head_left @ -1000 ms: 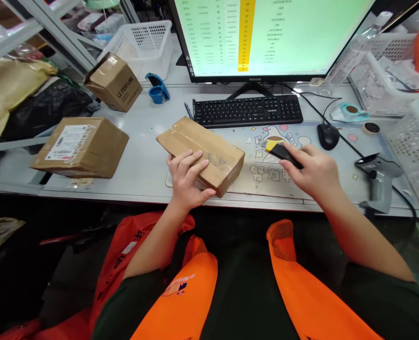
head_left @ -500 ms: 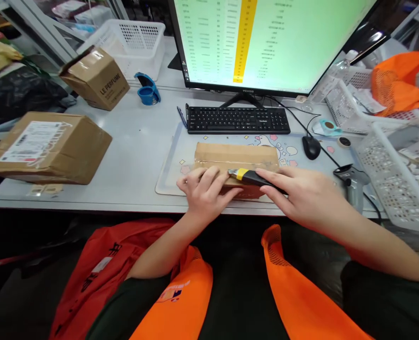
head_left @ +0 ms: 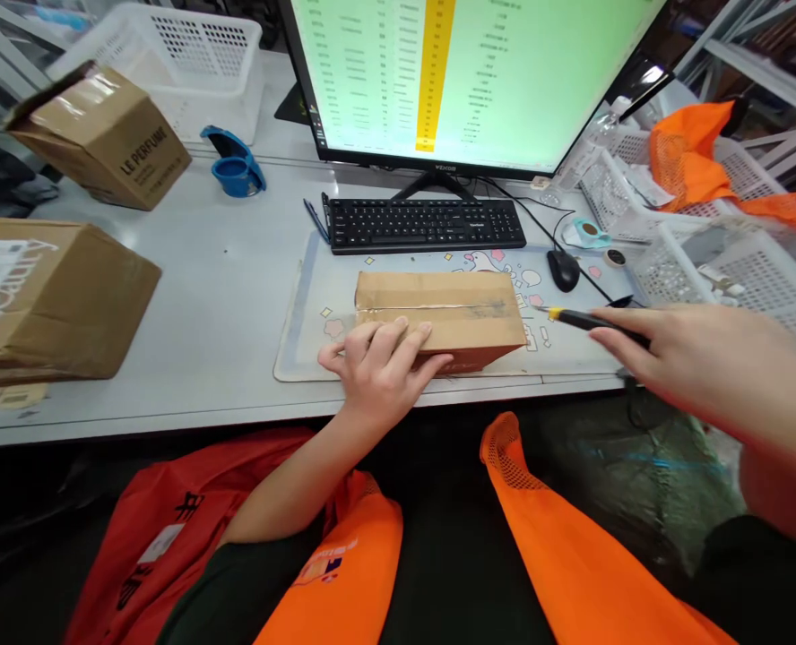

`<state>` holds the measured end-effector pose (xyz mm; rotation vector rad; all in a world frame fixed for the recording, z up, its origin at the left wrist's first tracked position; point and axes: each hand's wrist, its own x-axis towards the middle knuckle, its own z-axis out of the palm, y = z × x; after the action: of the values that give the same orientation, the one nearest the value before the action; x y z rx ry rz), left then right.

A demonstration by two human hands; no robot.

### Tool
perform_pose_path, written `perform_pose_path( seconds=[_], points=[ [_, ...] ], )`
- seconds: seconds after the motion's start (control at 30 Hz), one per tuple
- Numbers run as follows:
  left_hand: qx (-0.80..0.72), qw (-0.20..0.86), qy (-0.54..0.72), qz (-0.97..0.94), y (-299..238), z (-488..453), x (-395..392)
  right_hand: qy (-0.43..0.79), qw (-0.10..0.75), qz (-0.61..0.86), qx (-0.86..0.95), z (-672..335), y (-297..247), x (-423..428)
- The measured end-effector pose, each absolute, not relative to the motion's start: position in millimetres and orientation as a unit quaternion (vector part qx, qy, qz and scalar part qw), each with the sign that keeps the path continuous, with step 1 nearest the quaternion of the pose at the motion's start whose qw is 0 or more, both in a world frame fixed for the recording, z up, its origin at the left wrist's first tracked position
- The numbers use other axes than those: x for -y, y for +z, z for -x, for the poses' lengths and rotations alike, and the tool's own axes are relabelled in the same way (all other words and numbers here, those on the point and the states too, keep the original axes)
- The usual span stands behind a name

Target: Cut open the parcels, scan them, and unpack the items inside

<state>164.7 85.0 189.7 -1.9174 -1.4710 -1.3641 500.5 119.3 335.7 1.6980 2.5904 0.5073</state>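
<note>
White worktop (head_left: 203, 313), big monitor (head_left: 498, 81) up top. The desk mat (head_left: 312, 327) has a cardboard box (head_left: 462, 296) sitting mid-frame, left hand (head_left: 381, 372) gripping its near-left edge. Right hand (head_left: 690, 349), frame right, is wrapped around a cutter (head_left: 590, 321), tip just right of the box.

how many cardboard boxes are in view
3: the taped box under the left hand, the LE PERFUME box at upper left by the white basket, and the labelled box cut off by the left edge. Others may be hidden.
</note>
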Motion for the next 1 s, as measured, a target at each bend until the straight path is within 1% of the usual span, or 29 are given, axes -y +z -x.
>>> perform_pose_path(
  seconds=[0.03, 0.1, 0.17, 0.2, 0.27, 0.33, 0.37, 0.4, 0.43, 0.5, 0.6, 0.7, 0.77, 0.83, 0.9, 1.0],
  points=[
    [0.514, 0.158, -0.467, 0.702, 201, -158, -87, 0.150, 0.012, -0.579, -0.801, -522, 325, -124],
    [0.491, 0.094, -0.410, 0.763, 226, -143, -104, 0.081, 0.019, -0.644, -0.760, -551, 292, -141],
    [0.461, 0.033, -0.330, 0.823, 252, -127, -140, 0.011, -0.003, -0.691, -0.722, -555, 252, -161],
    [0.441, 0.012, -0.295, 0.848, 263, -121, -162, -0.007, -0.033, -0.704, -0.710, -549, 234, -171],
    [0.390, -0.043, -0.216, 0.894, 278, -115, -208, -0.029, -0.145, -0.694, -0.705, -523, 208, -183],
    [0.360, -0.093, -0.149, 0.917, 282, -116, -241, -0.073, -0.278, -0.631, -0.720, -489, 198, -184],
    [0.355, -0.108, -0.130, 0.920, 281, -119, -250, -0.108, -0.324, -0.592, -0.730, -472, 199, -181],
    [0.354, -0.113, -0.123, 0.920, 279, -123, -253, -0.146, -0.347, -0.559, -0.739, -456, 202, -177],
    [0.356, -0.109, -0.122, 0.920, 276, -128, -252, -0.179, -0.351, -0.536, -0.746, -442, 206, -171],
    [0.360, -0.088, -0.110, 0.922, 274, -137, -240, -0.212, -0.340, -0.526, -0.750, -422, 213, -159],
    [0.390, -0.078, -0.046, 0.916, 291, -145, -223, -0.220, -0.348, -0.524, -0.746, -411, 217, -148],
    [0.445, -0.129, 0.024, 0.886, 321, -142, -225, -0.215, -0.376, -0.461, -0.774, -414, 218, -148],
    [0.465, -0.155, 0.046, 0.871, 331, -137, -236, -0.192, -0.397, -0.409, -0.799, -417, 222, -153],
    [0.480, -0.148, 0.043, 0.864, 324, -131, -248, -0.153, -0.421, -0.359, -0.819, -419, 227, -159],
    [0.481, -0.153, 0.024, 0.863, 304, -127, -259, -0.099, -0.457, -0.287, -0.836, -423, 226, -163],
    [0.478, -0.210, -0.034, 0.852, 273, -124, -269, -0.013, -0.503, -0.126, -0.855, -433, 206, -164]
  ],
)
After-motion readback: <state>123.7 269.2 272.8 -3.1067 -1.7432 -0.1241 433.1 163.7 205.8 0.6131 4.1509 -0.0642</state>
